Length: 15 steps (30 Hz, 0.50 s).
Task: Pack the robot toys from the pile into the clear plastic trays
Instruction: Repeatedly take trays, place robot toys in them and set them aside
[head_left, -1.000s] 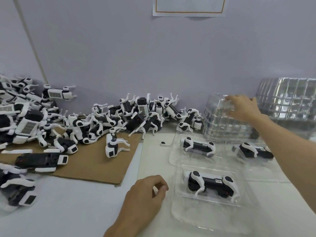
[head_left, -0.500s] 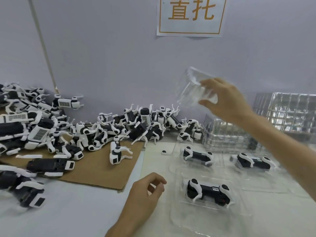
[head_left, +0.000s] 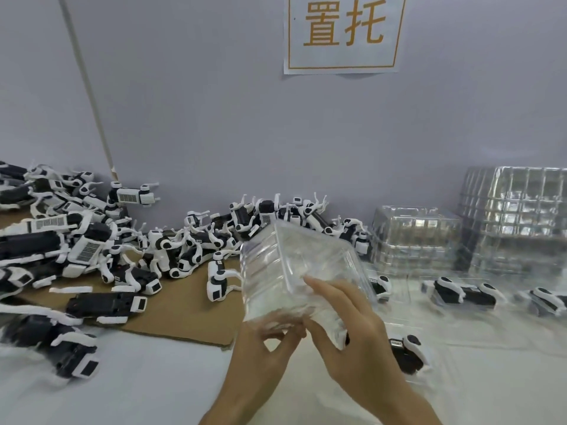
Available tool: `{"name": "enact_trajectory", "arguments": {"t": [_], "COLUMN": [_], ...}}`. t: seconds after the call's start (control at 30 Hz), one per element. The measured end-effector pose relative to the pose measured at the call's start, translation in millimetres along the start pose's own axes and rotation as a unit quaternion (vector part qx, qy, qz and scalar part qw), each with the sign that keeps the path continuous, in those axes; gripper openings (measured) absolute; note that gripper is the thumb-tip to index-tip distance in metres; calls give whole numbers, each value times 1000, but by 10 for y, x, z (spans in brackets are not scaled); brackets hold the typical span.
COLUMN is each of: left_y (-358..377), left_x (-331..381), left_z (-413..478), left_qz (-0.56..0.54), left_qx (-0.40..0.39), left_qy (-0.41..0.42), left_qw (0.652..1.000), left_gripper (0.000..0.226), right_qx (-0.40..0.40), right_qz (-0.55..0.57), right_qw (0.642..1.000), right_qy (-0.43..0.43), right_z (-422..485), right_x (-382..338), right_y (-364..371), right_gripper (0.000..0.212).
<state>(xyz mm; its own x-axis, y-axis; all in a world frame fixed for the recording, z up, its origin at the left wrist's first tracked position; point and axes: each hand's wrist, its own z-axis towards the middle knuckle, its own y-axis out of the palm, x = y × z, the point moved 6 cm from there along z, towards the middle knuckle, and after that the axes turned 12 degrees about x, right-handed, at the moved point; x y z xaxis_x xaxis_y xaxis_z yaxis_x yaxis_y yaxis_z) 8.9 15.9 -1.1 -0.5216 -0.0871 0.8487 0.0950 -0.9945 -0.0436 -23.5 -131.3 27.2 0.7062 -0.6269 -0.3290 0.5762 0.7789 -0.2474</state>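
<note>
A stack of clear plastic trays [head_left: 285,265] is held tilted in the air at the centre, above the table. My right hand [head_left: 352,335] holds its near edge, with the fingers laid over its side. My left hand [head_left: 264,345] pinches the stack's lower rim from below. The pile of black-and-white robot toys [head_left: 190,240] lies along the wall and on the brown cardboard [head_left: 181,308] at left. Filled trays lie on the table at right, each with one robot toy [head_left: 460,294] in it. Another packed robot toy [head_left: 408,351] is partly hidden behind my right hand.
Two stacks of empty clear trays stand against the wall at right, a low stack [head_left: 414,237] and a taller stack [head_left: 518,216]. A paper sign [head_left: 343,32] hangs on the wall. Larger robot toys [head_left: 49,246] crowd the left edge.
My right hand has lifted a few trays off the low stack and brought them down in front of me. My left hand rose from the table and took hold of their lower rim.
</note>
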Motion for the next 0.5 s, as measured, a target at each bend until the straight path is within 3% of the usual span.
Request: {"name": "enact_trajectory", "arguments": {"t": [0.17, 0.3, 0.4, 0.5], "left_y": [-19, -39, -6, 1], "left_x": [18, -9, -18, -28], "left_z": [1, 14, 15, 21], "left_qz": [-22, -22, -39, -90], "left_qx": [37, 30, 4, -27], "left_qy": [-28, -42, -64, -99], "left_qw": [999, 998, 997, 991], "left_gripper": [25, 22, 8, 18], "right_qx": [13, 10, 27, 44], "right_qz": [-98, -82, -76, -73], "right_qw": [995, 997, 997, 996], "right_qy": [13, 0, -21, -27], "right_z": [47, 24, 34, 48], "right_x": [130, 192, 161, 127], "right_y": [-106, -105, -108, -128], "right_gripper": [50, 44, 39, 39]}}
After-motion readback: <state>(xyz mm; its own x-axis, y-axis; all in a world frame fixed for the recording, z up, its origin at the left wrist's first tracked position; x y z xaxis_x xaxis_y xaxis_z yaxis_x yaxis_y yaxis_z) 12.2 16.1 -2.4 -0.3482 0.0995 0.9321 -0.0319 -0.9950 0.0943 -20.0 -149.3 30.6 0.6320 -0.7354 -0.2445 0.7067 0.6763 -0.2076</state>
